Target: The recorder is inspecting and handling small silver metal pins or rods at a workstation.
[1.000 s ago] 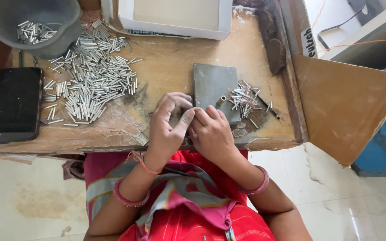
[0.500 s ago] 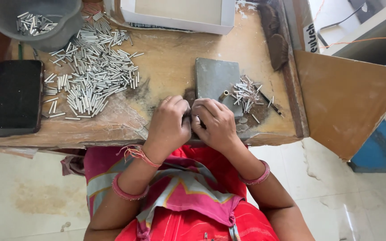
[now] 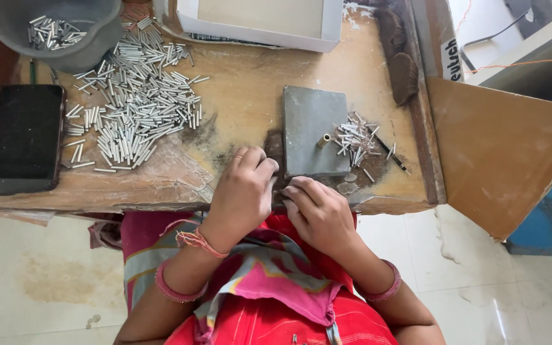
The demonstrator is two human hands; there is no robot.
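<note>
Left to right.

Far left of frame: black phone (image 3: 23, 139) lying flat on the wooden bench (image 3: 244, 96). Upper left: grey bowl (image 3: 65, 29) with a few metal tubes inside, and just right of it the big loose pile of short silver tubes (image 3: 132, 108) spread on the bench.

Centre, at the bench's near edge: left hand (image 3: 243, 191) curled, fingers bunched toward the right hand (image 3: 317, 214), which is also curled, fingertips meeting the left's. Both pinch at something between them, but it's hidden by the fingers, so I cannot tell what either has hold of (likely one small tube, judging by the piles).

Just above the hands: grey metal block (image 3: 314, 131) with a short brass pin (image 3: 322, 141) at its right edge. Right of that, a smaller heap of tubes (image 3: 356, 140), touching the block's side.

My take on doing this well: keep the hands braced on the bench edge, work one piece at a time, keep the two piles apart.

The tubes: thin, straight, shiny, uniform in length, cut ends square as far as I can see.
</note>
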